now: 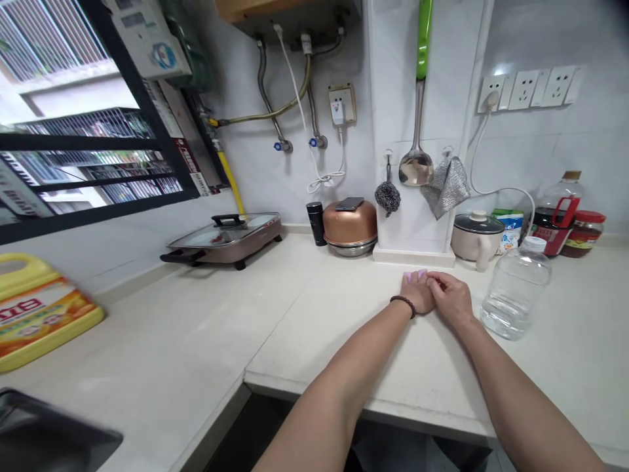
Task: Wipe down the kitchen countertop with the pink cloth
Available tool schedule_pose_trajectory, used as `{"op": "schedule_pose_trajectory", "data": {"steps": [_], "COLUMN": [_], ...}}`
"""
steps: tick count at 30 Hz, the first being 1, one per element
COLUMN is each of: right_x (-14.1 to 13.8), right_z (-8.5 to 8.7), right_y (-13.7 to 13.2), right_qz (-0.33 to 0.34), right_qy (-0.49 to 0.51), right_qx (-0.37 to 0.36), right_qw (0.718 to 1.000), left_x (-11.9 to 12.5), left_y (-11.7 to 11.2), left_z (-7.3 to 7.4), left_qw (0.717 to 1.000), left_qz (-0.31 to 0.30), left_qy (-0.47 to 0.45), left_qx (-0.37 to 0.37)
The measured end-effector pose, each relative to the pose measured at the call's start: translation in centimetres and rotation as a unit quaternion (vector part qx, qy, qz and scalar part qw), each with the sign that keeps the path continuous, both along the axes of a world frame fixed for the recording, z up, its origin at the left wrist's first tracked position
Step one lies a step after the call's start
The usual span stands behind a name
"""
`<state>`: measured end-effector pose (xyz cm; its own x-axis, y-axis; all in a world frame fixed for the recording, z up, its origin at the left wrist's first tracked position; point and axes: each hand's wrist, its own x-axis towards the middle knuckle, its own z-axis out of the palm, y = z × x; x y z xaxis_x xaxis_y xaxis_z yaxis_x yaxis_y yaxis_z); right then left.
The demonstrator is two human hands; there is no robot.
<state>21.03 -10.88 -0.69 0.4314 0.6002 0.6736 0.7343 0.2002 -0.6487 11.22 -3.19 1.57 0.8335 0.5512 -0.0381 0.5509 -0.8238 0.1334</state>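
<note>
My left hand, with a dark beaded bracelet on the wrist, rests on the white countertop over a small light-purple cloth. Only the edges of that cloth show past the fingers, so its shape is mostly hidden. My right hand is right beside it, thumb and fingers drawn together against the back of the left hand's fingers. Whatever lies in that pinch, if anything, cannot be seen. To the right of my right hand stands a clear plastic bottle with a white cap, partly full of clear liquid.
Along the back wall are a lidded electric pan, a black flask, a copper-coloured bowl, a small cooking pot and jars. A spatula and scourer hang above. A yellow jug stands left by the sink.
</note>
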Motion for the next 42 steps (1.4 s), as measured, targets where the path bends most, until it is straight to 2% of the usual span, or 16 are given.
{"op": "schedule_pose_trajectory", "data": {"steps": [4,11,13,15,18,22,25,27,30,32,34,37,42], "right_x": [0.0,0.2,0.3,0.4,0.6,0.7,0.4,0.1,-0.2,-0.4,-0.6,-0.7,-0.5], "right_z": [0.4,0.2,0.0,-0.1,-0.1,-0.1,-0.1,-0.2,-0.1,-0.1,0.0,0.0,0.1], "right_y": [-0.2,-0.3,-0.3,-0.3,-0.4,-0.4,-0.1,0.1,0.4,0.5,0.6,0.7,0.4], "right_qz": [-0.040,-0.044,-0.047,-0.048,-0.050,-0.048,-0.049,-0.051,-0.053,-0.052,-0.051,-0.052,-0.057], "right_qy": [0.013,0.019,0.015,0.011,0.018,0.024,0.020,0.024,0.031,0.031,0.030,0.031,0.028], "right_qx": [0.016,0.013,0.012,0.009,-0.004,-0.017,-0.022,-0.029,-0.035,-0.034,-0.032,-0.028,-0.029], "right_qw": [0.999,0.999,0.999,0.999,0.999,0.998,0.998,0.998,0.998,0.998,0.998,0.998,0.998], "left_x": [-3.6,-13.0,-15.4,-17.6,-20.7,-25.2,-27.9,-28.5,-27.4,-25.2,-22.0,-15.7,-4.0], "left_y": [-2.8,-9.1,-10.2,-10.3,-8.3,-2.2,2.9,5.6,8.1,8.7,8.2,5.5,-1.0], "left_z": [0.4,1.6,1.7,1.6,1.5,1.3,1.5,1.7,1.9,1.9,1.7,1.1,-0.3], "left_qw": [0.999,0.980,0.977,0.979,0.990,0.998,0.984,0.968,0.952,0.949,0.954,0.977,0.999], "left_qz": [-0.051,-0.185,-0.199,-0.192,-0.130,0.030,0.170,0.238,0.291,0.300,0.284,0.202,0.017], "left_qy": [-0.013,0.041,0.039,0.032,0.030,0.042,0.060,0.077,0.090,0.090,0.087,0.070,0.046], "left_qx": [-0.011,-0.060,-0.061,-0.060,-0.053,-0.026,0.002,0.017,0.033,0.040,0.041,0.029,0.002]}}
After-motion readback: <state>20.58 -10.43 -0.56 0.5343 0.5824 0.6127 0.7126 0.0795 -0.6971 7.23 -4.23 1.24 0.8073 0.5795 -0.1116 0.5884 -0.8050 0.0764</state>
